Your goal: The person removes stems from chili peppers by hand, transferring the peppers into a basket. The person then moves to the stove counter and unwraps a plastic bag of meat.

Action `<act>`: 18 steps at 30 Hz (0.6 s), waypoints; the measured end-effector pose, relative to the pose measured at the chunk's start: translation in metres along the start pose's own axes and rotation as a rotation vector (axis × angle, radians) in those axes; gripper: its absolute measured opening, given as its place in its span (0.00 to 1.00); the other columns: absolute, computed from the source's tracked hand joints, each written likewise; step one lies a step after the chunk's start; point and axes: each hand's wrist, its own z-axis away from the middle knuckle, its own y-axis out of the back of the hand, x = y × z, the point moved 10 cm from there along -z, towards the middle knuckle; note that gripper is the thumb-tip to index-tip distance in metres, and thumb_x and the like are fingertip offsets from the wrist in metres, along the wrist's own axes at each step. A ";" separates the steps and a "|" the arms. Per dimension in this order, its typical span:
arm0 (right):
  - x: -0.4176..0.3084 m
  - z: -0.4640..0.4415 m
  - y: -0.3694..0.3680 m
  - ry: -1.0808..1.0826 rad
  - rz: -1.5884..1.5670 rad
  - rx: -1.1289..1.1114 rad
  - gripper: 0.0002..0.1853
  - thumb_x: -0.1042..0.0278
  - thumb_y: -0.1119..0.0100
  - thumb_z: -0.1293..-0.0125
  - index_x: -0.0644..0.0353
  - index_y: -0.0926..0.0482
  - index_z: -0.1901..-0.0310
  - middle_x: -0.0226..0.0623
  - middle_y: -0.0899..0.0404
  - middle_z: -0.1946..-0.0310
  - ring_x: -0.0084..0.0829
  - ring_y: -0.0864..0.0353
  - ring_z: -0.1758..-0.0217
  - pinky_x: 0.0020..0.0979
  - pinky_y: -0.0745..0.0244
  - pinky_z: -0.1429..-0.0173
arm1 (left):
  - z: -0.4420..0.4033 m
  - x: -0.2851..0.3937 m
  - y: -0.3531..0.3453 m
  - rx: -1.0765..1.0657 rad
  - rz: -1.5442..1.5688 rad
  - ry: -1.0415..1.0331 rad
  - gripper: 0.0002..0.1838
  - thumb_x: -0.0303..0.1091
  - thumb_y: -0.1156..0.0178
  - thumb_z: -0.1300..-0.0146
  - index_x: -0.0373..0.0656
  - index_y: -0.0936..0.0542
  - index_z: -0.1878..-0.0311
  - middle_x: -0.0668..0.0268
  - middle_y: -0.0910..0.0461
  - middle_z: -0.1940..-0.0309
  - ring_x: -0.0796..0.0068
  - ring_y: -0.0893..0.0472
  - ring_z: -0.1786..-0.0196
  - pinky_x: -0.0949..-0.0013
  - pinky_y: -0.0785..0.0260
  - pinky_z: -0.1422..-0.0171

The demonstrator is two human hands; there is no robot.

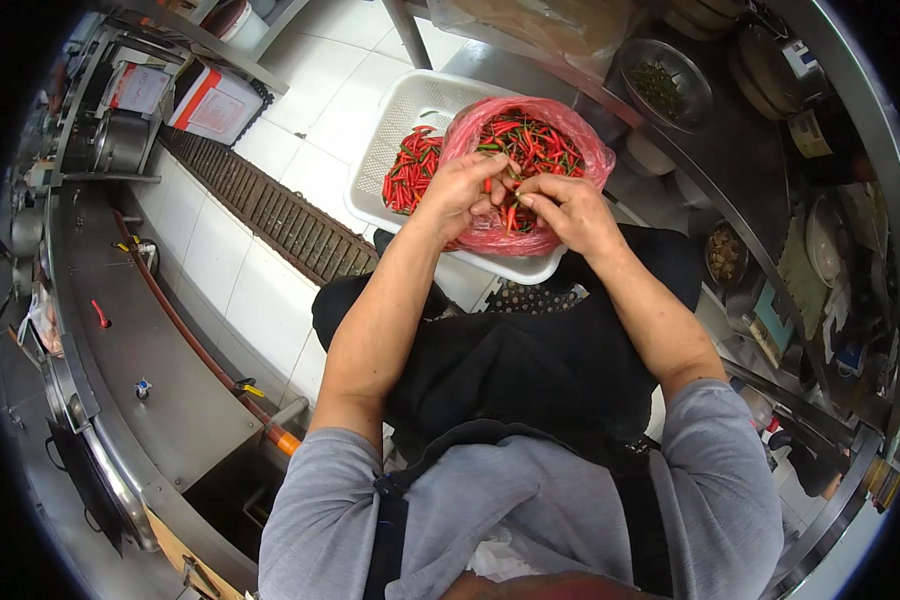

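A white plastic basket (378,150) rests in front of my knees. On its right side is an open pink plastic bag (595,150) full of red chillies with green stems (535,140). Loose red chillies (407,178) lie in a pile at the basket's left. Over the bag, my left hand (462,192) has its fingers closed on a red chilli. My right hand (567,212) is close beside it, thumb and forefinger pinched together at a small green stem. The two hands' fingertips are nearly touching.
A metal bowl of green pieces (660,85) stands on the shelf at the right. A floor drain grate (280,215) runs along the left. Beyond it are a steel counter (140,350) and a white and red box (215,103). A table leg (407,35) rises behind the basket.
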 end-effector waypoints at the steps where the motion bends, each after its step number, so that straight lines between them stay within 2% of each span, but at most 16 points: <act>1: -0.012 0.001 -0.001 0.113 0.050 0.000 0.06 0.71 0.42 0.35 0.64 0.19 0.61 0.29 0.20 0.75 0.19 0.24 0.77 0.25 0.28 0.70 | 0.000 0.003 0.007 0.036 0.020 -0.013 0.11 0.36 0.46 0.31 0.38 0.20 0.57 0.69 0.23 0.73 0.84 0.27 0.74 0.81 0.43 0.77; 2: -0.013 0.000 0.000 0.115 0.049 -0.002 0.06 0.71 0.42 0.35 0.64 0.19 0.61 0.29 0.20 0.75 0.19 0.24 0.77 0.25 0.28 0.70 | -0.001 0.004 0.013 0.073 0.039 -0.026 0.11 0.36 0.46 0.31 0.38 0.21 0.58 0.69 0.23 0.72 0.83 0.26 0.73 0.81 0.44 0.78; 4: 0.010 -0.002 0.011 -0.110 -0.195 0.057 0.06 0.72 0.42 0.35 0.65 0.19 0.60 0.30 0.19 0.73 0.19 0.23 0.75 0.24 0.28 0.69 | 0.000 0.010 0.020 0.133 0.048 -0.069 0.10 0.36 0.46 0.32 0.39 0.22 0.59 0.68 0.22 0.70 0.81 0.23 0.70 0.80 0.42 0.77; 5: 0.021 -0.004 0.023 -0.126 -0.323 0.164 0.07 0.72 0.42 0.34 0.65 0.20 0.59 0.32 0.18 0.71 0.18 0.22 0.74 0.23 0.28 0.70 | 0.000 0.011 0.021 0.136 0.071 -0.083 0.09 0.36 0.45 0.33 0.40 0.23 0.58 0.68 0.22 0.69 0.80 0.22 0.69 0.80 0.41 0.76; 7: 0.030 -0.010 0.037 -0.130 -0.447 0.210 0.08 0.73 0.43 0.32 0.67 0.22 0.56 0.34 0.18 0.68 0.19 0.20 0.72 0.20 0.28 0.70 | 0.002 0.015 0.014 0.135 0.093 -0.092 0.09 0.36 0.45 0.33 0.41 0.24 0.58 0.68 0.22 0.68 0.79 0.22 0.68 0.80 0.40 0.76; 9: 0.033 -0.009 0.042 -0.114 -0.475 0.244 0.08 0.73 0.43 0.33 0.67 0.23 0.55 0.35 0.17 0.67 0.19 0.20 0.71 0.20 0.29 0.70 | 0.005 0.006 -0.009 0.021 0.016 0.009 0.09 0.36 0.42 0.34 0.42 0.26 0.57 0.69 0.22 0.68 0.79 0.21 0.68 0.80 0.38 0.75; 13: 0.045 -0.008 0.032 -0.159 -0.484 0.189 0.09 0.73 0.44 0.32 0.68 0.24 0.54 0.37 0.17 0.65 0.22 0.18 0.69 0.20 0.28 0.69 | 0.000 -0.003 -0.014 -0.020 -0.082 -0.054 0.11 0.36 0.37 0.36 0.43 0.26 0.56 0.70 0.23 0.68 0.82 0.23 0.70 0.80 0.37 0.74; 18: 0.045 -0.007 0.028 -0.178 -0.464 0.160 0.09 0.73 0.44 0.32 0.68 0.24 0.54 0.38 0.17 0.65 0.23 0.18 0.68 0.21 0.27 0.69 | 0.003 -0.001 -0.015 -0.007 -0.159 -0.064 0.10 0.35 0.37 0.36 0.43 0.26 0.57 0.70 0.24 0.70 0.84 0.26 0.72 0.82 0.39 0.74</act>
